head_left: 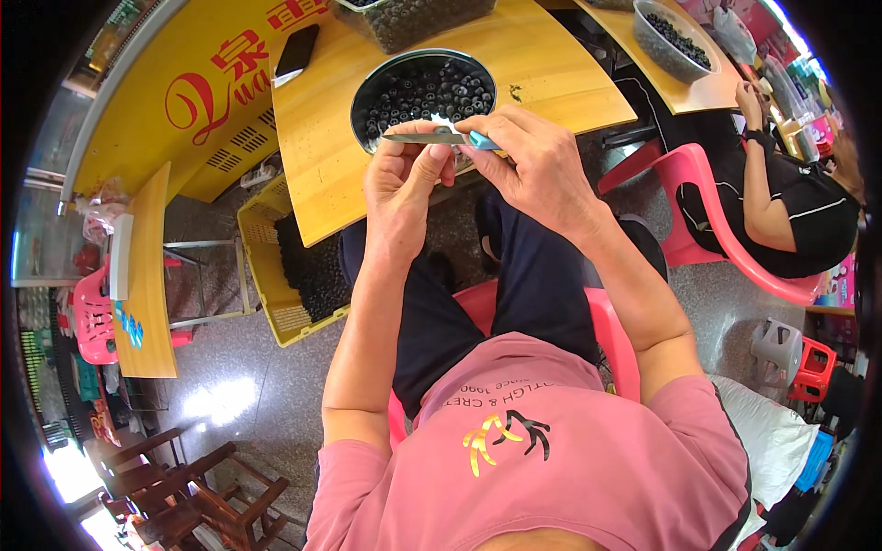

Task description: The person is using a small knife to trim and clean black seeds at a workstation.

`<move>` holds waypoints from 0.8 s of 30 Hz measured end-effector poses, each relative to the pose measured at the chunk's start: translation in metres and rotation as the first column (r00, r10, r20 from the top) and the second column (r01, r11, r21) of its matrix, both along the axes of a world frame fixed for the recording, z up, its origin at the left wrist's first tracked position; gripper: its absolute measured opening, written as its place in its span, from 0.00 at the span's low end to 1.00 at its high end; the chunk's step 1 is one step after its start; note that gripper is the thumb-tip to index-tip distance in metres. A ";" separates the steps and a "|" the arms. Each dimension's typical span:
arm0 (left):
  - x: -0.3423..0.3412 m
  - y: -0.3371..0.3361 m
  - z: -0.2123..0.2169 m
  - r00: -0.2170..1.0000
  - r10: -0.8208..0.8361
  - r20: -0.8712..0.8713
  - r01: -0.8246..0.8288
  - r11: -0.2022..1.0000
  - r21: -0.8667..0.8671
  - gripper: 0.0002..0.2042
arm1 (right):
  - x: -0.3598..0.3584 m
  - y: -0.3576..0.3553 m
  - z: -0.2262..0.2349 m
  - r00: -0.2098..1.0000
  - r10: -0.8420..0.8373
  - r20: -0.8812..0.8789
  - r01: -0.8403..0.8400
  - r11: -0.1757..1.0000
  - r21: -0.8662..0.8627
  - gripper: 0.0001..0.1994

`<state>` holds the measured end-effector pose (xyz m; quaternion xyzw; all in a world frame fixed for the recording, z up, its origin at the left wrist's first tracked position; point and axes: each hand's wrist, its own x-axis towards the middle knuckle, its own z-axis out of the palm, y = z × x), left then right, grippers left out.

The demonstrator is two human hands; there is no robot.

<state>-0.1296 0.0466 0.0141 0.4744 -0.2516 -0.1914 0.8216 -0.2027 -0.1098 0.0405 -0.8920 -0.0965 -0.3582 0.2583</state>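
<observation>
Right hand (537,161) first: I see it closed around the blue handle (483,140) of a knife, fingers wrapped over it, index near the blade end. Blade (418,139) lies flat across my view and points left, passing over the left fingertips. Left hand (401,188): thumb and fingers drawn together, clamped on a small dark piece (445,130) right by the blade; piece is partly hidden, so I can't tell whether the edge touches it. Both hands sit close together, thumbs toward each other, above the near rim of a round bowl (378,78).

Bowl holds many dark round pieces (427,95) and stands on a light wooden table (322,156), near its edge. Behind it, a clear plastic container (413,35) with more dark pieces; to the left, a dark phone (297,50) lying on the wood.

On the floor, left of the person's legs: yellow crate (262,262), dark pieces inside. Right side: second wooden table (712,95) carrying a clear tub (663,57) of dark pieces; a co-worker in dark clothing (813,230) sits there on a pink chair (712,202). Lower right: grey stool (776,351), red stool (813,367) just beside it, and a white sack (758,441).
</observation>
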 end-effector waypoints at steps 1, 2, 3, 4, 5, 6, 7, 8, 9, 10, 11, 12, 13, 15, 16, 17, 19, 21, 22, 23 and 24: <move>0.000 0.000 0.000 1.000 0.002 -0.009 -0.002 1.000 -0.008 0.08 | 0.000 0.000 0.000 1.000 -0.001 0.000 0.001 1.000 0.000 0.10; 0.000 -0.001 0.000 1.000 0.001 -0.009 -0.001 1.000 -0.007 0.08 | 0.000 0.000 0.000 1.000 -0.003 0.002 0.003 1.000 -0.001 0.10; 0.000 -0.002 0.000 1.000 0.001 -0.012 -0.001 1.000 -0.025 0.08 | 0.001 0.001 0.000 1.000 -0.005 0.004 0.005 1.000 -0.003 0.09; 0.000 -0.002 0.000 1.000 0.000 -0.015 -0.001 0.999 -0.044 0.08 | 0.001 0.001 0.000 1.000 -0.006 0.004 0.006 1.000 -0.002 0.09; -0.001 -0.002 0.000 1.000 -0.002 -0.015 0.001 0.999 -0.043 0.08 | 0.002 0.001 0.000 1.000 -0.012 0.012 0.012 1.000 -0.005 0.09; -0.001 -0.002 0.001 1.000 0.004 -0.011 -0.004 0.999 -0.050 0.08 | 0.002 0.001 0.000 1.000 -0.018 0.021 0.018 1.000 -0.009 0.09; -0.001 -0.002 0.001 1.000 0.009 -0.007 -0.010 0.998 -0.057 0.08 | 0.003 0.001 -0.001 1.000 -0.021 0.022 0.021 1.000 -0.008 0.09; -0.001 -0.002 0.000 1.000 0.008 -0.007 -0.008 0.998 -0.056 0.08 | 0.004 0.001 -0.001 0.999 -0.023 0.032 0.023 1.000 -0.009 0.09; 0.000 -0.002 -0.001 1.000 0.013 -0.007 -0.013 0.997 -0.074 0.08 | 0.004 0.001 -0.001 0.999 -0.025 0.043 0.026 1.000 -0.010 0.09; 0.000 -0.002 -0.001 1.000 0.018 -0.007 -0.018 0.996 -0.092 0.08 | 0.005 0.001 -0.002 0.999 -0.026 0.044 0.027 1.000 -0.010 0.09; 0.000 -0.002 -0.001 1.000 0.016 -0.006 -0.016 0.996 -0.091 0.08 | 0.006 0.001 -0.003 0.998 -0.026 0.063 0.027 0.999 -0.018 0.09; 0.000 -0.002 0.000 1.000 0.028 0.001 -0.027 0.996 -0.089 0.08 | 0.007 0.001 -0.003 0.996 -0.025 0.082 0.028 0.999 -0.026 0.08; 0.000 -0.002 0.001 0.999 0.040 0.008 -0.039 0.995 -0.087 0.08 | 0.007 0.002 -0.002 0.996 -0.027 0.083 0.029 0.999 -0.025 0.08; 0.002 -0.001 0.000 0.999 0.042 0.011 -0.041 0.995 -0.090 0.08 | 0.005 0.003 0.001 0.999 -0.031 0.042 0.031 0.999 -0.012 0.08; 0.003 -0.001 0.000 0.999 0.046 0.012 -0.044 0.995 -0.093 0.08 | 0.007 0.002 -0.001 0.999 -0.032 0.044 0.033 0.999 -0.013 0.08; 0.000 0.000 0.003 0.999 0.038 0.014 -0.037 0.995 -0.094 0.08 | 0.009 -0.002 -0.006 0.996 -0.088 0.019 0.089 0.995 -0.035 0.08; -0.007 0.003 0.010 0.996 -0.072 0.056 0.080 0.982 -0.172 0.07 | 0.014 -0.012 -0.015 0.988 -0.153 -0.004 0.153 0.986 -0.060 0.08; -0.006 0.002 0.011 0.994 -0.070 0.083 0.085 0.978 -0.191 0.07 | 0.019 -0.017 -0.013 0.969 -0.227 -0.096 0.233 0.971 0.056 0.08; -0.004 0.002 0.011 0.998 -0.043 0.047 0.051 0.983 -0.175 0.08 | 0.015 -0.017 -0.011 0.966 -0.188 -0.179 0.223 0.954 0.201 0.11; -0.004 0.003 0.010 1.000 -0.014 0.009 0.015 0.988 -0.156 0.08 | 0.012 -0.012 -0.003 0.966 -0.184 -0.180 0.220 0.954 0.202 0.11; -0.002 0.004 0.008 1.000 -0.011 0.008 0.012 0.988 -0.154 0.08 | 0.010 -0.008 0.003 0.967 0.000 -0.254 0.112 0.898 0.425 0.13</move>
